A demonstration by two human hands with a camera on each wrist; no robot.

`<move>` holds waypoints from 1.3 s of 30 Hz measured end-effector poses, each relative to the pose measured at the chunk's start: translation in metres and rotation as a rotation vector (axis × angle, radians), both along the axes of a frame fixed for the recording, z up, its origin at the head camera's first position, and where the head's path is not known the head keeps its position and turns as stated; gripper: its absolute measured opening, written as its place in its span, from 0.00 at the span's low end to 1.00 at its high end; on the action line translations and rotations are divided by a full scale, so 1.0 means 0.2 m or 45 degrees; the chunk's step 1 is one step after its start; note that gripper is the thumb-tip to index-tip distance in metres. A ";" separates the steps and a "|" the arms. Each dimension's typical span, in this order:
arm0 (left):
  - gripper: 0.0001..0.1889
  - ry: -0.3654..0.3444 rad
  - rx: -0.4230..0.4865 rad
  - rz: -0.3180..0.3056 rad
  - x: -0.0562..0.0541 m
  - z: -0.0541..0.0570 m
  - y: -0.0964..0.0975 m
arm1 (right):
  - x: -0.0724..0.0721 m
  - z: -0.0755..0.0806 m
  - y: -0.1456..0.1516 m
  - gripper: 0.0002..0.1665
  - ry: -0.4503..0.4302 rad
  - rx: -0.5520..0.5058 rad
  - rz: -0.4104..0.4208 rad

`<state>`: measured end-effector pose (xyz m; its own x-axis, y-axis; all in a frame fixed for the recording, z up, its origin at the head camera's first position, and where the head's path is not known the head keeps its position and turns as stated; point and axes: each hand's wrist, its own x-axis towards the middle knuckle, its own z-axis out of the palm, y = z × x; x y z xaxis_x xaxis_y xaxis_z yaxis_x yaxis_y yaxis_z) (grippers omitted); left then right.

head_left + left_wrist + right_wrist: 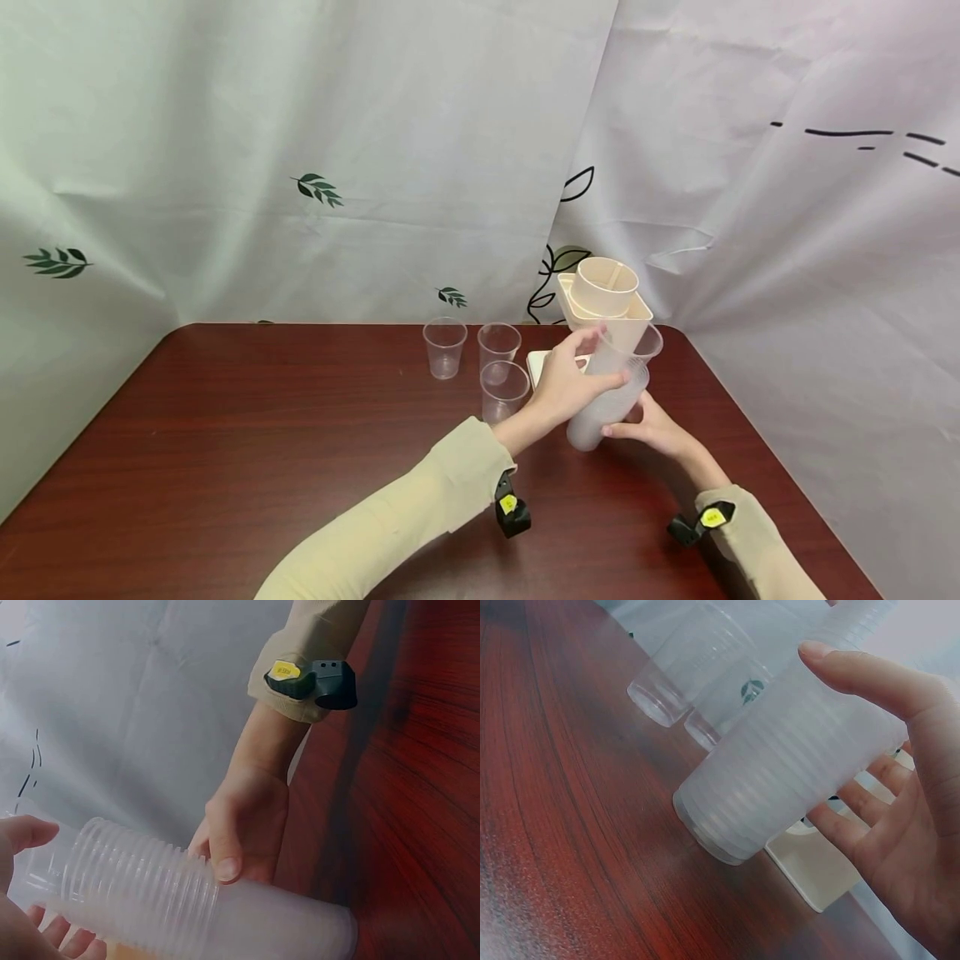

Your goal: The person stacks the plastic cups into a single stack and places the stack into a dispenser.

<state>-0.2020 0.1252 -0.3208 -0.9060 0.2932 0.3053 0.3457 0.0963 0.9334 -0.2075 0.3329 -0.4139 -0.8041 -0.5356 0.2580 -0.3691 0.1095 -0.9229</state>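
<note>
A tilted stack of clear plastic cups (606, 408) is held above the table at the right. My right hand (654, 429) grips the stack around its lower part, thumb on the near side and fingers behind it, as the right wrist view (885, 802) shows. At the stack's upper end, my left hand (566, 383) holds the top plastic cup (637, 340), whose rim stands out beyond the other rims. In the left wrist view, the left hand's curled fingers (56, 934) lie beside that cup. How far the cup sits inside the stack is blurred.
Three single clear cups, a left one (444, 348), a back one (498, 340) and a front one (502, 387), stand upright left of the hands. A cream-coloured holder with a round tube (603, 287) and a flat base (537, 363) stands behind the stack. Fabric (375, 167) hangs behind the brown table (262, 450).
</note>
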 end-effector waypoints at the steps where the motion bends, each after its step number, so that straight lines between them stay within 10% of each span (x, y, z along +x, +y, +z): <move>1: 0.34 -0.005 -0.008 -0.003 0.00 0.00 0.00 | 0.00 0.00 0.00 0.39 -0.001 -0.003 0.001; 39: 0.34 -0.025 -0.054 -0.067 -0.01 -0.05 -0.02 | 0.01 0.01 0.00 0.42 -0.031 0.023 -0.064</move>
